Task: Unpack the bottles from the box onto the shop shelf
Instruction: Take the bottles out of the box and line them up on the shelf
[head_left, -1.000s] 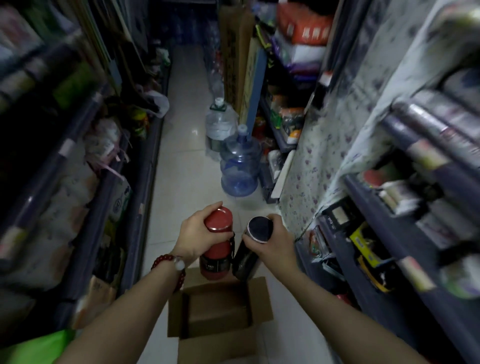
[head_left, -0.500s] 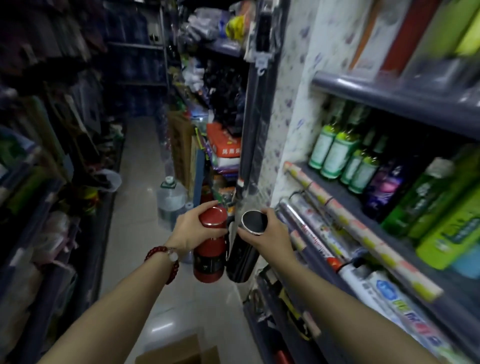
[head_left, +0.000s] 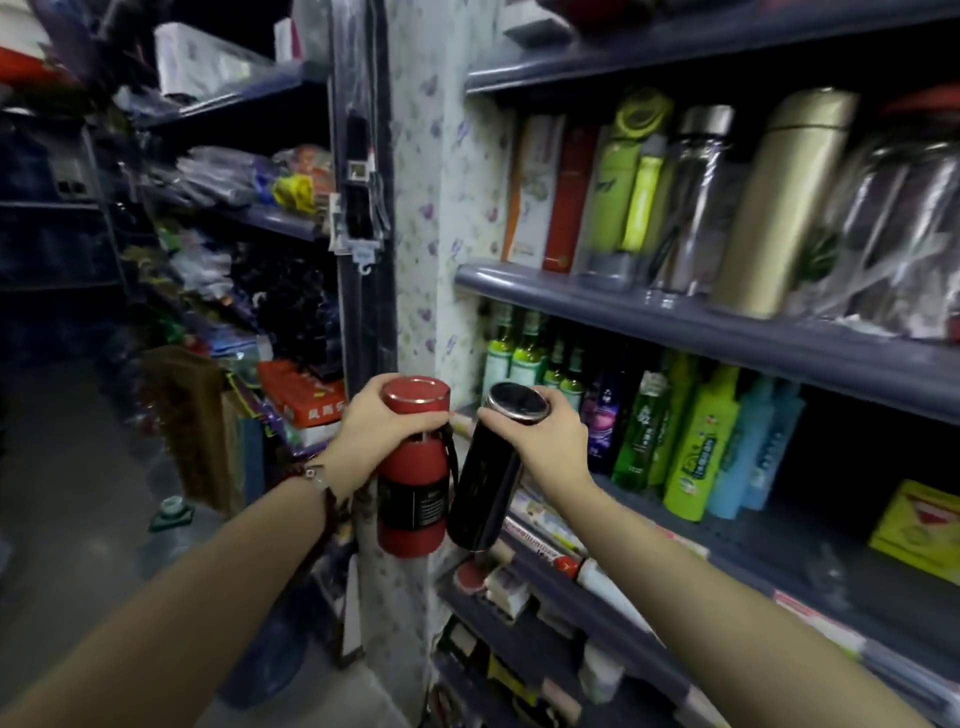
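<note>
So the person's got a bottle in each hand, both low in the centre of the frame. The left hand (head_left: 375, 426) is wrapped around the neck of the red bottle (head_left: 413, 467), just under its cap, and the right hand (head_left: 540, 436) is clamped over the top of the black bottle (head_left: 483, 483), fingers curled on the silver-rimmed lid. The red one hangs pretty much upright. The black one tilts, its bottom swinging toward the red one so the two bodies touch or nearly touch low down.

The bit that matters: the flask shelf (head_left: 675, 317) sits up and to the right of both hands, in the upper right of the frame, already holding a gold flask (head_left: 779, 202), clear bottles and a green one. The right hand is the nearer one, so I'd guess the black bottle goes up first. Both bottles run top-to-bottom already, so it's mostly a lift and a reach rightward, plus straightening the black one.

Can't really spot a free gap up there, it looks packed. The box isn't in view.
</note>
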